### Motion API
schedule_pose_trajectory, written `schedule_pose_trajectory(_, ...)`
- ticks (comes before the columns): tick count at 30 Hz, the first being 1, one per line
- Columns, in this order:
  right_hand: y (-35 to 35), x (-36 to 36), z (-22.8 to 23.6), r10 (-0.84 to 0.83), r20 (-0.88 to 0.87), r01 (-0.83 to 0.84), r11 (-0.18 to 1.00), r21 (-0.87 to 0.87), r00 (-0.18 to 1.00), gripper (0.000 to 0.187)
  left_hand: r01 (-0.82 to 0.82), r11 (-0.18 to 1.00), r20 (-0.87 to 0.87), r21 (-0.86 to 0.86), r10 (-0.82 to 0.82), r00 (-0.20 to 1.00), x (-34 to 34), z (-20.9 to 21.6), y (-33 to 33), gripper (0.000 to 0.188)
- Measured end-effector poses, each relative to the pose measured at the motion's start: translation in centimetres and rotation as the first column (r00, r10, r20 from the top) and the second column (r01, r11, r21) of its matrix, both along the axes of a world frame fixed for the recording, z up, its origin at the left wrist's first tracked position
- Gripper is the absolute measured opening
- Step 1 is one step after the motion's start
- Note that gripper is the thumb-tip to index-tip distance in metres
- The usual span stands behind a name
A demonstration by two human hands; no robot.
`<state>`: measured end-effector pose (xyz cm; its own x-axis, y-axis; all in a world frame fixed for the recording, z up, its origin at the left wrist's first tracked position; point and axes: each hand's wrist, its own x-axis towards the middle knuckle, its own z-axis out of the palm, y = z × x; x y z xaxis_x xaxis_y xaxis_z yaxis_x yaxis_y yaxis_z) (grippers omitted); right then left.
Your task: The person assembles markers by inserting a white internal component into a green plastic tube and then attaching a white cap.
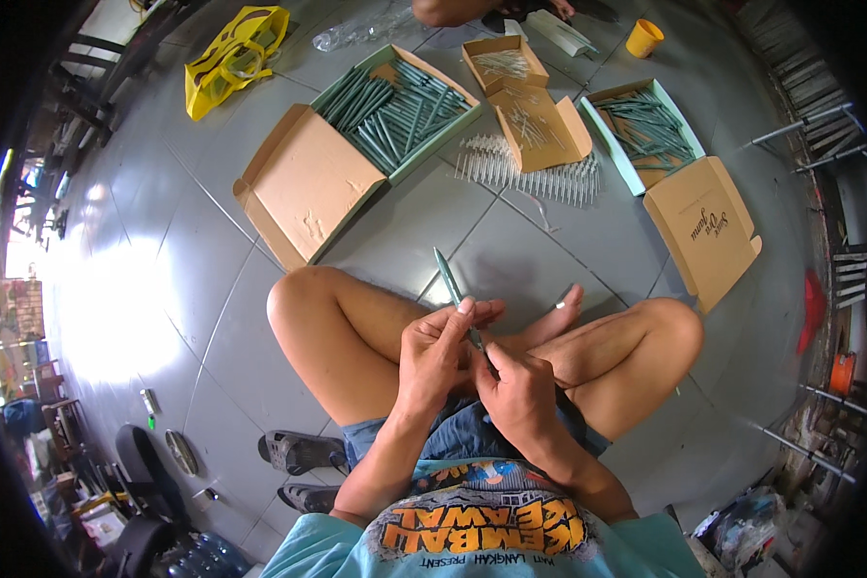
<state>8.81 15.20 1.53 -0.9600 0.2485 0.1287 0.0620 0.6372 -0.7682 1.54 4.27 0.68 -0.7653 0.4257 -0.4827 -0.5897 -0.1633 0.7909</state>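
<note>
A slim dark green pen (447, 275) with a pointed tip is held up in front of my lap, its tip aimed away from me. My left hand (432, 354) pinches its barrel between thumb and fingers. Just below, my right hand (518, 390) is closed around its lower end, which the fingers partly hide. Many similar green pens (395, 111) fill an open box at the far left. More green pens (650, 130) lie in a smaller open box at the right. Between these boxes, thin pale refills (528, 123) lie in a cardboard box, with a row of clear refills (530, 173) on the floor.
I sit cross-legged on grey floor tiles. A yellow bag (236, 63) lies at the far left, with clear plastic (361, 32) beside it. A yellow cup (644, 39) stands at the far right. Another person's hand (561, 8) shows at the top. Sandals (303, 453) lie by my left side.
</note>
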Motion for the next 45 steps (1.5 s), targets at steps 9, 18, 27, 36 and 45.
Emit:
schedule_pose_trajectory(9, 0.1, 0.3, -0.3, -0.007, -0.014, 0.007, 0.999, 0.046, 1.000, 0.008, -0.090, 0.994, -0.124, -0.059, 0.082, 0.989, -2.2, -0.6, 1.2, 0.045)
schedule_pose_trajectory(18, 0.4, 0.3, -1.7, -0.034, 0.122, 0.061, 0.974, -0.218, 0.992, 0.024, -0.098, 0.994, -0.118, -0.052, 0.092, 0.989, -1.9, -1.9, 1.3, 0.048)
schedule_pose_trajectory(27, 1.2, -1.2, -0.2, 0.160, 0.031, -0.089, 0.688, -0.720, 0.987, 0.024, -0.076, 0.992, -0.031, 0.097, 0.080, 0.996, 0.4, 0.5, 0.0, 0.041)
schedule_pose_trajectory(36, 2.7, 0.1, -1.1, 0.400, 0.025, -0.239, 0.596, -0.767, 0.916, 0.022, -0.186, 0.979, -0.039, 0.085, 0.190, 0.981, 0.2, 0.1, 0.4, 0.038)
schedule_pose_trajectory(45, 10.1, -3.4, -3.1, 0.181, 0.414, -0.043, 0.946, -0.321, 0.892, 0.028, -0.043, 0.985, -0.284, -0.170, -0.007, 0.959, -4.7, -3.0, -0.1, 0.040)
